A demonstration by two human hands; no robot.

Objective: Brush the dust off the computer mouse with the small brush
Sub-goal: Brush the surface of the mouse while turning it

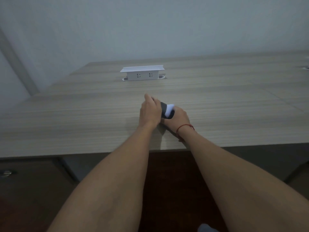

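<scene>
Pale grey walls enclose a wood-grain desk (83, 114) that fills the middle of the head view. At the lower left, below the desk edge, a dark cabinet front carries a metal handle (5, 172). Left of centre at the far side of the desk, a white socket box (142, 73) stands raised from its cutout, with two outlets facing the viewer. Nearer the viewer, both forearms reach forward over the front edge and meet just right of centre. The left hand (149, 113) is curled, knuckles up, with its fingers closed against the left side of the dark computer mouse (167, 113). The mouse sits between the two hands, close to the desk; whether it touches the surface cannot be determined. A white patch (170, 108), presumably the small brush, lies against the mouse top. The right hand (179, 118) is closed at the mouse's right side, apparently gripping that white item. A red cord (184, 126) circles the right wrist.
</scene>
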